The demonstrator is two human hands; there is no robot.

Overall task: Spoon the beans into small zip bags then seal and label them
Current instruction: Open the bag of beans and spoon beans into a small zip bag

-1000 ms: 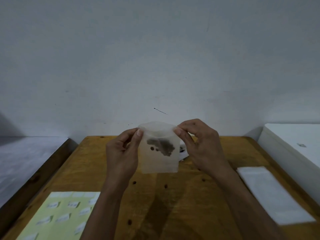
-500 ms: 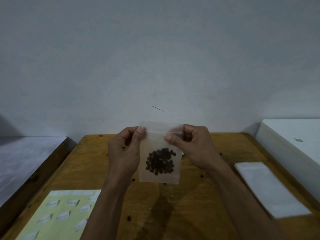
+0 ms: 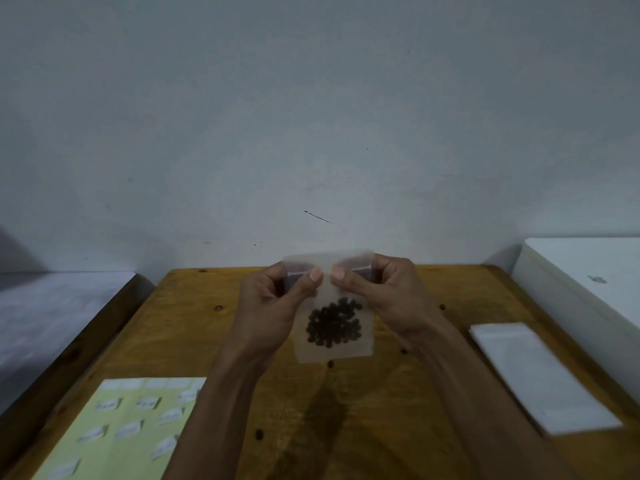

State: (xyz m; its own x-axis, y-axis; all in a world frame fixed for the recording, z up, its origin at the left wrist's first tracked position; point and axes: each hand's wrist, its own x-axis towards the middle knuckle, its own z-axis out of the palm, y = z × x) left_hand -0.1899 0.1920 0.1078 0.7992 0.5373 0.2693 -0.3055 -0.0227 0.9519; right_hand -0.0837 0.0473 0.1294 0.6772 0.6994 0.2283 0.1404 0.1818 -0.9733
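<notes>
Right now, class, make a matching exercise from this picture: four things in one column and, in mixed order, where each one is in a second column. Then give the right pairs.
Column one:
1. zip bag
2. beans
3. label sheet
4. stack of empty bags

Column two:
A. flat on the table, to the person's right
B. pinched at its top by the left hand and the right hand
C. on the table's near left corner
D. gathered low inside the bag

Pairs: 1-B, 2-D, 3-C, 4-A

Labels on the sticker sheet (image 3: 114, 420) carry marks (too blurred to read).
</notes>
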